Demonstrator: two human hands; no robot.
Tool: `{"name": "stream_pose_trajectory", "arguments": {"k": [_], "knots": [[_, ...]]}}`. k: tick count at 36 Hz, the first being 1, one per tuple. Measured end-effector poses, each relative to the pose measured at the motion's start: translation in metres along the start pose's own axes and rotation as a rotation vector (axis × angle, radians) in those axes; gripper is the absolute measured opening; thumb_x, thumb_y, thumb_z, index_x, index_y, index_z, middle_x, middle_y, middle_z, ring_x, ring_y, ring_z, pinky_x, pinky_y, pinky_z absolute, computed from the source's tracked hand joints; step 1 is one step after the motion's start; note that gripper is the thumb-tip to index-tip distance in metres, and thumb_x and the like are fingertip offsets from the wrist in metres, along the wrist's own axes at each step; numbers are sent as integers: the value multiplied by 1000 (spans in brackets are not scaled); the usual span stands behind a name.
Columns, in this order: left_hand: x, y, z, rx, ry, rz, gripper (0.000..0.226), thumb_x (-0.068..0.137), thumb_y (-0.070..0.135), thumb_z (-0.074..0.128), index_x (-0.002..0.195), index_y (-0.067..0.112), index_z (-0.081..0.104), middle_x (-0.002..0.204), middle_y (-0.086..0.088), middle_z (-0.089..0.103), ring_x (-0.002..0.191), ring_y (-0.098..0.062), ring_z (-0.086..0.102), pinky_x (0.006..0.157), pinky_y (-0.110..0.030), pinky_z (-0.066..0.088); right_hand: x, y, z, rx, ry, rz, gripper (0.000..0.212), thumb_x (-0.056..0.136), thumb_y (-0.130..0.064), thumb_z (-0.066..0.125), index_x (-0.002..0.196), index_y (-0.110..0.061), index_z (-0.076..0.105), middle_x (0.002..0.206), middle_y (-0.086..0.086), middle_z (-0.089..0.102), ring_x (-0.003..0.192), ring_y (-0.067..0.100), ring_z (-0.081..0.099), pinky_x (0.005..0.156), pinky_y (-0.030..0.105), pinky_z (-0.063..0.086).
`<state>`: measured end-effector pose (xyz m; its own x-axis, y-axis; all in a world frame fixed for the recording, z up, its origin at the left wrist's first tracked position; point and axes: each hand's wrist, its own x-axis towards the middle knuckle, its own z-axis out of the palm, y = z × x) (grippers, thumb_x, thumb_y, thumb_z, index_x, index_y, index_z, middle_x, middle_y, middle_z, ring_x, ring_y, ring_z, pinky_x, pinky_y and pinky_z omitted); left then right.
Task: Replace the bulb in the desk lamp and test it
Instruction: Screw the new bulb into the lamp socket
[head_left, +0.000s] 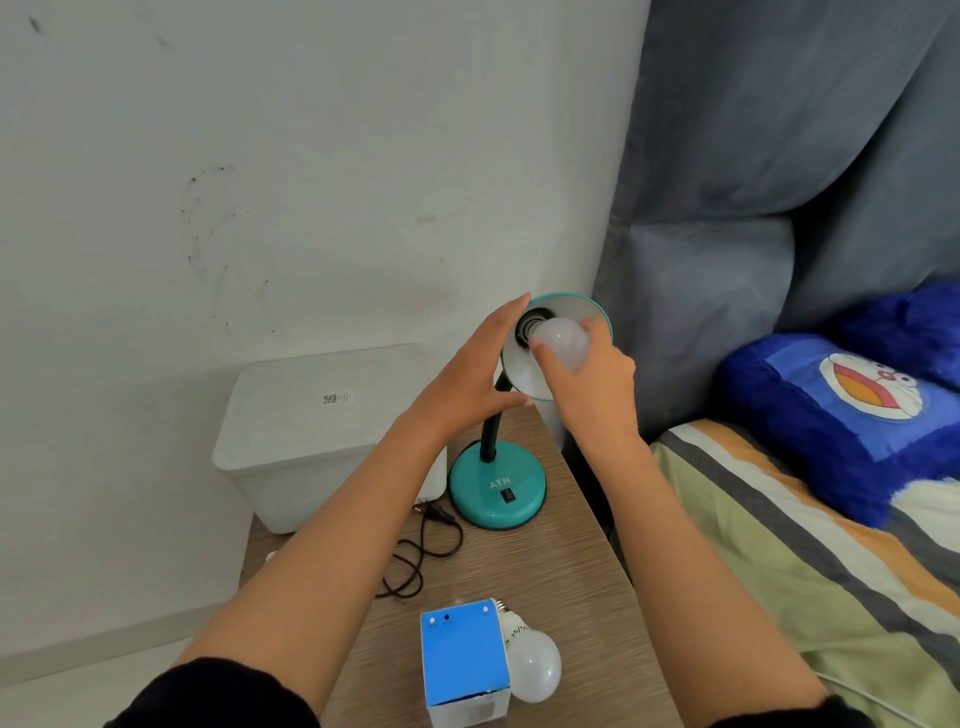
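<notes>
A teal desk lamp stands on the wooden bedside table (571, 561), its round base (496, 491) carrying a black switch. The shade (524, 382) is tilted up toward me. My left hand (467, 379) grips the shade's left rim. My right hand (592, 384) is closed on a white bulb (561, 338) whose threaded end sits at the black socket inside the shade. A second white bulb (532, 665) lies on the table near me, beside a blue bulb box (462, 660).
The lamp's black cord and plug (426, 540) lie loose on the table, left of the base. A white lidded bin (322, 431) stands against the wall at left. A bed with a striped sheet (805, 561) and a blue cartoon pillow (841, 410) adjoins the table's right edge.
</notes>
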<state>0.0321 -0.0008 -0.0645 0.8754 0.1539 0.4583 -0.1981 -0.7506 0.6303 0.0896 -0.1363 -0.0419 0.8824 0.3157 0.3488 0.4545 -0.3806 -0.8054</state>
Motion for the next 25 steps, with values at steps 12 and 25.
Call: {"name": "stream_pose_trajectory", "arguments": {"k": [12, 25], "knots": [[1, -4, 0, -5, 3, 10, 105, 69, 13, 81, 148, 28, 12, 142, 19, 24, 134, 3, 24, 109, -13, 24, 4, -2, 2, -37, 9, 3, 56, 81, -46, 63, 117, -5, 49, 114, 15, 58, 103, 29, 55, 76, 32, 42], [2, -4, 1, 3, 1, 37, 100, 71, 14, 79, 148, 20, 14, 143, 13, 24, 131, 4, 25, 108, -9, 23, 7, -2, -1, -278, -76, -191, 57, 74, -7, 69, 125, -11, 44, 128, 8, 40, 108, 27, 51, 75, 25, 36]]}}
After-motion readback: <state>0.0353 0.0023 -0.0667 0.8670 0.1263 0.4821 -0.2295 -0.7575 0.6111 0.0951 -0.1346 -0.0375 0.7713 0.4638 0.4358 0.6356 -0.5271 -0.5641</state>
